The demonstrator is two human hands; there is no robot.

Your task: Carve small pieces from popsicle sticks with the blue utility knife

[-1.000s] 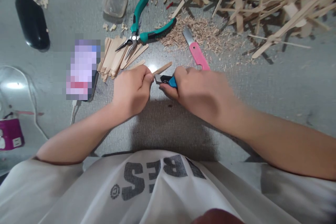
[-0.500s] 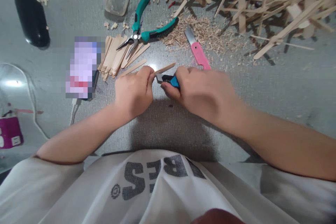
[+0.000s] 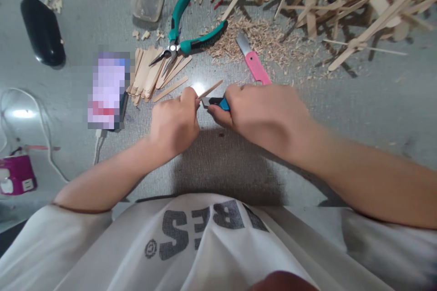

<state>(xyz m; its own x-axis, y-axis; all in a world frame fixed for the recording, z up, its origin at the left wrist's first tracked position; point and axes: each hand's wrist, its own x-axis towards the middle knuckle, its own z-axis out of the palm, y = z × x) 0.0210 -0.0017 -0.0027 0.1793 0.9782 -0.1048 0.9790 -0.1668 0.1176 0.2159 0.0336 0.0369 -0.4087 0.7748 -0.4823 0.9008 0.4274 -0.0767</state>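
**Blade Very Close to the Fingers That Hold the Stick**

The largest danger is judged to be for the left hand (image 3: 174,122). Its grip is clenched around the near end of a wooden stick (image 3: 210,88), and its thumb and forefinger are placed just beside the short blade of the blue knife (image 3: 218,102). If the blade is pushed too hard, or jumps out of the wood, these fingers could be cut.

The grip of the right hand (image 3: 262,116) is closed tightly on the handle of the knife, with one fingertip laid close under the blade end. If this grip slips, that fingertip could be brought onto the edge.

A smaller danger is seen for the stick itself. It is thin, so it could be split along the grain or snapped if too much force is used. Least of all, chips could be thrown across the counter (image 3: 358,113), where a heap of shavings (image 3: 262,41) lies toward the far edge.

The stick is held just above the middle of the counter, between the two hands. It is tilted, and its free end is pointed toward the far right corner. It is pale, flat and narrow, with a rounded tip. The part inside the left hand is hidden, so the whole length cannot be told. The blade seems to be touching its lower edge.
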